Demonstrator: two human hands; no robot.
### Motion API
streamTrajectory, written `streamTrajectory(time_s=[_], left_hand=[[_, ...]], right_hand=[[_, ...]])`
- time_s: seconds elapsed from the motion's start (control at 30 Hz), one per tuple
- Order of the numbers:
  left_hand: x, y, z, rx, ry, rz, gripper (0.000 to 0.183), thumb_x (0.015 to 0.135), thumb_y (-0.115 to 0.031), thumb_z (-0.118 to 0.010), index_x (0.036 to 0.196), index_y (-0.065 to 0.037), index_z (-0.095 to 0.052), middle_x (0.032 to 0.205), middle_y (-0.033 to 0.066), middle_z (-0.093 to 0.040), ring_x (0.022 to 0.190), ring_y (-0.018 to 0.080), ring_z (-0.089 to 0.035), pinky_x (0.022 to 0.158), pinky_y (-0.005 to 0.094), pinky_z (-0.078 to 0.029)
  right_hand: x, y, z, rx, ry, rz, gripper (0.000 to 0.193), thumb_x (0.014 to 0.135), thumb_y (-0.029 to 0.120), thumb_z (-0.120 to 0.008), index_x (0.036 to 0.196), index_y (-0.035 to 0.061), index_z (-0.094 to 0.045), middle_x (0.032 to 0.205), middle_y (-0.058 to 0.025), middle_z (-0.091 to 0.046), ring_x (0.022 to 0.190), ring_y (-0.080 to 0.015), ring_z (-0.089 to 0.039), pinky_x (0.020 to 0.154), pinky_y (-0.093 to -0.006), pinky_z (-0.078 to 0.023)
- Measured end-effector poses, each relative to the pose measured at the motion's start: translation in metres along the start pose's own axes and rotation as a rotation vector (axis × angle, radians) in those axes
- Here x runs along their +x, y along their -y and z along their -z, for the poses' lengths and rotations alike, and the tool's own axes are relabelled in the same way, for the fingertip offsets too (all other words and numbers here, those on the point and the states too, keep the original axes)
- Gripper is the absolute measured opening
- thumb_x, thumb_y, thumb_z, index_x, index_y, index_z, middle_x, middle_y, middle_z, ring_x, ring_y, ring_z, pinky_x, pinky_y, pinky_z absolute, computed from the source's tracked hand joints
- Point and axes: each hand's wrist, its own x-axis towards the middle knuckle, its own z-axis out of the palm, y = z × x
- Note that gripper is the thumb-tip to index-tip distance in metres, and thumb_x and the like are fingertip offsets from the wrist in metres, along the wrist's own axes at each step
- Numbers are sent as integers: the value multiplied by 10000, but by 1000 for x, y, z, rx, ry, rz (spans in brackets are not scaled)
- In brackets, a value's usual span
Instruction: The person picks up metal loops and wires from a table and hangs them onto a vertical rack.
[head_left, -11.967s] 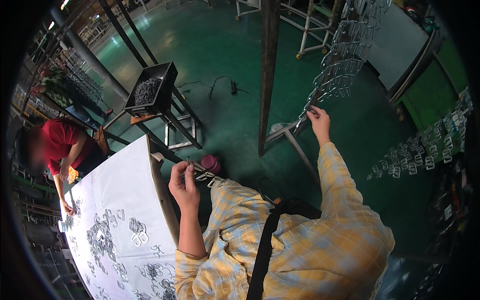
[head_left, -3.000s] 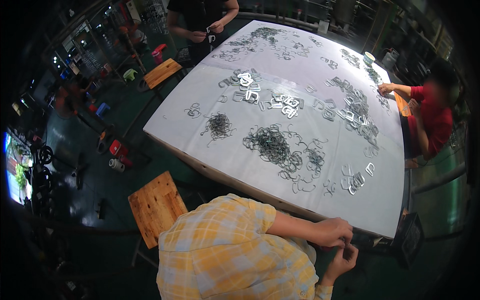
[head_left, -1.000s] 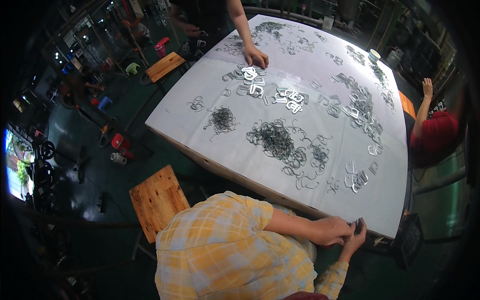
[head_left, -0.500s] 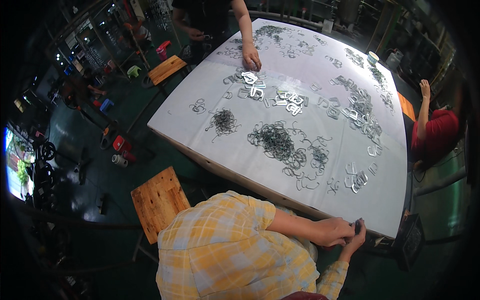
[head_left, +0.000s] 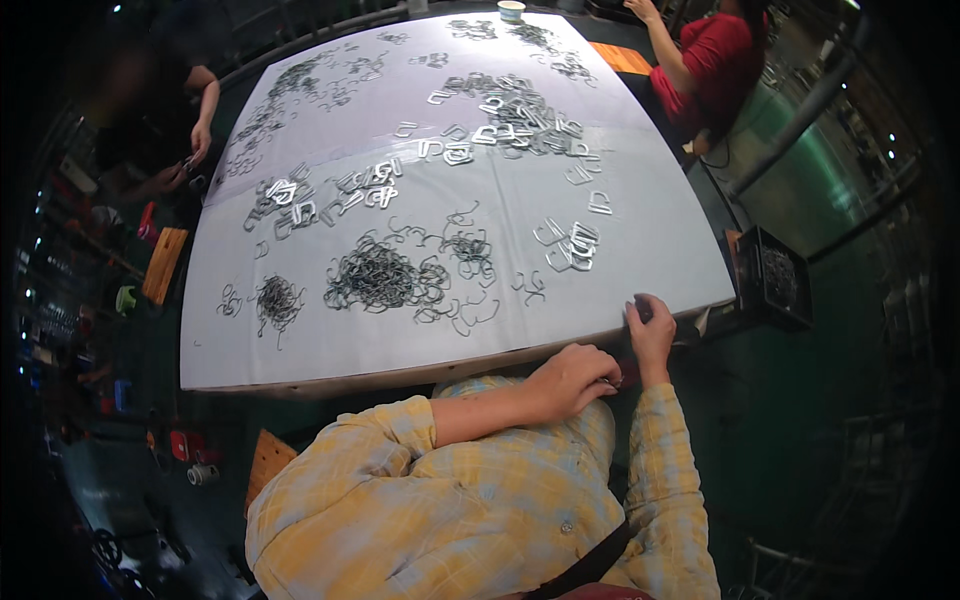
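My left hand point(head_left: 574, 382) is curled just below the table's front edge, over my lap. Its fingers pinch together at a spot by a small shiny bit that I cannot make out. My right hand point(head_left: 652, 335) is bent at the near right edge of the tabletop point(head_left: 660, 240). Its thumb and forefinger curve round something small and dark, too hidden to name. Closest to the hands on the table lie a few thin bent wire pieces point(head_left: 530, 288) and a small cluster of shiny metal buckle-like frames point(head_left: 575, 247).
A large heap of wire hooks point(head_left: 375, 275) and a smaller heap point(head_left: 278, 303) lie leftward. More metal frames point(head_left: 530, 125) spread farther back, near a tub point(head_left: 511, 12). A black bin point(head_left: 780, 275) hangs at the right corner. Co-workers sit at left and right, one in a red shirt point(head_left: 720, 60).
The view has swung to the right. My two hands, close together before, are now apart, the right one up at the table edge. The left co-worker's hand has drawn back from the metal frames.
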Motion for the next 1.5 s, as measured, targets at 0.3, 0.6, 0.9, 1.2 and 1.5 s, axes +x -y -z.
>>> streamTrajectory(time_s=[0.3, 0.6, 0.9, 1.2, 1.5], left_hand=[[-1, 3, -2, -36, 9, 34, 125, 763, -38, -636, 864, -56, -564, 793, 66, -579, 770, 254, -548, 735, 350, -419], [-7, 9, 3, -12, -8, 55, 126, 763, -41, -640, 865, -56, -566, 798, 67, -588, 780, 254, -553, 740, 352, -419], [-6, 13, 8, -1, -37, 88, 132, 765, -35, -644, 875, -47, -570, 834, 77, -608, 788, 259, -561, 750, 343, -429], [3, 23, 6, 6, -144, 211, 93, 784, -8, -612, 871, -26, -584, 811, 94, -618, 766, 224, -591, 692, 313, -470], [19, 27, -2, 37, -249, 208, 82, 790, 13, -606, 866, 15, -574, 784, 117, -650, 733, 202, -653, 654, 288, -503]], right_hand=[[34, 17, -35, -98, 158, 96, 352, 745, 212, -711, 1024, 14, -630, 978, -134, -591, 921, -299, -550, 815, -391, -442], [80, 34, -84, -141, 231, 161, 393, 782, 181, -663, 1134, 22, -592, 1150, -137, -559, 1048, -307, -517, 896, -390, -421], [87, 62, -65, -155, 293, -80, 321, 736, 99, -702, 1039, 22, -628, 983, -150, -629, 830, -301, -618, 738, -353, -501], [14, 78, -2, 879, 370, -530, 190, 884, 77, -568, 1027, -43, -534, 917, -153, -670, 794, -184, -662, 700, -267, -527], [-28, 84, 27, 933, 277, -367, 134, 902, 72, -545, 959, -42, -504, 905, -147, -682, 798, -110, -627, 682, -242, -500]])
